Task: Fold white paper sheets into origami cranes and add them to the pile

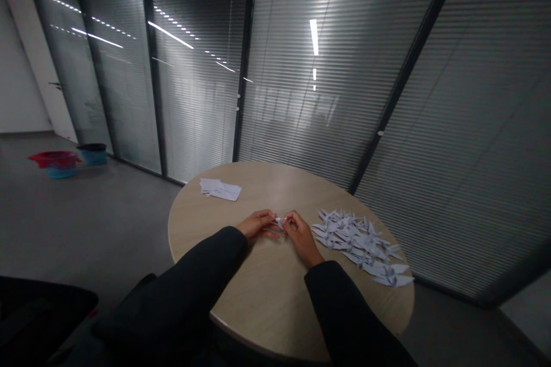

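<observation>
Over the middle of the round table, a small piece of folded white paper (279,222) is pinched between my two hands. My left hand (259,225) grips its left side with the thumb and forefinger, the other fingers stretched beneath. On the right side, my right hand (300,236) holds the paper in its bent fingertips. Much of the paper is covered by the fingers, so its full shape is hidden. To the right of my right hand lies a spread of several folded paper cranes (355,241), their pointed wings and tips overlapping.
A few flat white paper sheets (221,189) lie at the far left of the wooden table (267,309). Glass partitions with blinds (310,126) stand right behind it. On the floor to the left are a red and blue bucket (60,163) and a dark-lined blue bucket (93,155).
</observation>
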Demonstrator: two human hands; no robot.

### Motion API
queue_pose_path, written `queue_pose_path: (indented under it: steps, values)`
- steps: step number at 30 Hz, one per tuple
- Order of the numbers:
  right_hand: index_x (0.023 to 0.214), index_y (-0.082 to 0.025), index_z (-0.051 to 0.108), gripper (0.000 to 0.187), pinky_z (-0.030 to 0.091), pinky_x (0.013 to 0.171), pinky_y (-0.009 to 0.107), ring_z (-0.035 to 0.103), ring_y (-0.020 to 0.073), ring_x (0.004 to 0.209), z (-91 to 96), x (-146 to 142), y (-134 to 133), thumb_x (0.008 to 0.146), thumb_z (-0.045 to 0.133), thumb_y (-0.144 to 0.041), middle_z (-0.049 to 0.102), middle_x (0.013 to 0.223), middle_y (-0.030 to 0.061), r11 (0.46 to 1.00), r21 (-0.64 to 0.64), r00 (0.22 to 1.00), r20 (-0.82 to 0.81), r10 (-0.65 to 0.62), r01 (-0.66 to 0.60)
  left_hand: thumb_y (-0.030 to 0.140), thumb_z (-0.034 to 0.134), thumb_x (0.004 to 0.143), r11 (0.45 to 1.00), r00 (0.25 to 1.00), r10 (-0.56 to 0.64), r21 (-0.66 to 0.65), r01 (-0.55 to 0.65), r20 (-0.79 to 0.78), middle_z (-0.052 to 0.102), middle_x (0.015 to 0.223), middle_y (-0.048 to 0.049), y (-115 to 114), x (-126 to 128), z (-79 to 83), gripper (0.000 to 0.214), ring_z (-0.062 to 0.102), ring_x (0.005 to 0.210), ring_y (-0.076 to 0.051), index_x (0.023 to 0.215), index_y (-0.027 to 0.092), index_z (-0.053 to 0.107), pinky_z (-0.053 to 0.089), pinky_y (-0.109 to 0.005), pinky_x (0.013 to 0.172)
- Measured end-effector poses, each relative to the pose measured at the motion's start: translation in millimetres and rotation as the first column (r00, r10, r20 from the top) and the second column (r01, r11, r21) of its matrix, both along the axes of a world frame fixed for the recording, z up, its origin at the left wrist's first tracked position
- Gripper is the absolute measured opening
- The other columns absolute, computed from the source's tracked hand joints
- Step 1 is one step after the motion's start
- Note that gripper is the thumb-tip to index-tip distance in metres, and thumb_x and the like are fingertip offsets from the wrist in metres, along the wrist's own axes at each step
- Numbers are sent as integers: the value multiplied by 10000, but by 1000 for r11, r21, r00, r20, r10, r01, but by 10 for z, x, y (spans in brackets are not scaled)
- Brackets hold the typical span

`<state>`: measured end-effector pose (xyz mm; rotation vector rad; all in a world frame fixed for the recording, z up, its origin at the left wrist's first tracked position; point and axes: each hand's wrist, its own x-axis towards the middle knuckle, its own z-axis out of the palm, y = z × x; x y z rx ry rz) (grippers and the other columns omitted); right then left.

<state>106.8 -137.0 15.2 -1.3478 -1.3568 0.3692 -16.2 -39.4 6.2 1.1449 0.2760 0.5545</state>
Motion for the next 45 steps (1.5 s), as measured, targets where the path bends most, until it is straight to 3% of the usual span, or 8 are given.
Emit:
queue_pose_path:
  steps: [4, 11, 21, 35, 45]
  values:
    - [734, -214, 461, 226, 405, 569, 246, 491, 138, 608, -8, -3, 7, 778, 505, -430, 482, 649, -38, 1000, -7, 1000, -25, 0, 0, 428, 795, 545, 998, 999, 35, 55, -35, 4, 644, 748, -60, 15, 23, -19, 419, 654, 718, -189, 686, 128, 539, 532, -286, 625]
    - [755, -217, 455, 206, 409, 586, 248, 497, 139, 618, -41, 20, 28, 785, 499, -415, 483, 659, -39, 1000, -12, 999, -47, 20, -20, 479, 782, 536, 998, 999, 31, 56, -32, 19, 635, 702, -36, 14, 27, -35, 456, 652, 684, -173, 684, 131, 527, 533, -313, 695]
    - [772, -215, 464, 160, 399, 594, 245, 497, 132, 605, -36, 40, 24, 806, 473, -370, 483, 653, -44, 999, 28, 1000, -18, 17, -17, 341, 697, 726, 998, 999, 2, -56, 0, 35, 660, 758, -78, 11, 38, -54, 286, 663, 715, -172, 756, 122, 514, 518, -334, 750]
    - [749, -213, 462, 218, 394, 538, 240, 503, 132, 562, -27, 26, 22, 801, 475, -424, 493, 610, -38, 1000, -8, 1000, -26, -10, 10, 531, 724, 598, 988, 990, 116, 97, -123, 78, 585, 780, -32, 13, -2, 9, 459, 585, 808, -165, 710, 154, 488, 498, -290, 690]
    - [736, -212, 464, 195, 392, 534, 243, 500, 132, 531, -61, 47, 42, 797, 474, -397, 490, 556, -45, 1000, -16, 999, -20, -27, 26, 542, 728, 577, 981, 983, 165, 89, -172, 77, 546, 740, -7, 21, 11, 1, 471, 553, 750, -139, 708, 159, 488, 508, -292, 682]
